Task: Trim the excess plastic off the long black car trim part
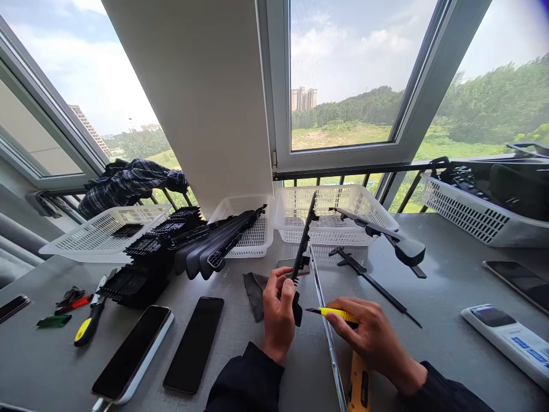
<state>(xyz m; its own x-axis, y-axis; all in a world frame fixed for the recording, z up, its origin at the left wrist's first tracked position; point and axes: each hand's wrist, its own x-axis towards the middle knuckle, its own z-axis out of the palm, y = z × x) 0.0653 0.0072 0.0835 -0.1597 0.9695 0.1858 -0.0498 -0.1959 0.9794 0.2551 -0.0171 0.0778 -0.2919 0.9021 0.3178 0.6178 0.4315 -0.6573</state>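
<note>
My left hand point(278, 312) is closed around the lower part of a long black plastic trim piece point(305, 237), which stands tilted up with small clips along its right edge. In my right hand point(377, 329) is a yellow utility knife point(341, 314), its dark blade pointing left. The blade tip is close to the trim's lower end but appears apart from it. Between the hands a long shiny metal strip point(328, 332) runs along the table. Under my right hand lies a yellow-orange tool point(359, 386), partly hidden. A dark grey cloth point(254, 294) lies beside my left hand.
Black calipers point(372, 279) lie right of centre. White baskets point(337, 230) line the back, with another long black part point(407, 249) across one. Stacked black parts point(141, 269) stand left, near phones point(195, 343) and a screwdriver point(90, 323). A white device point(508, 337) lies right.
</note>
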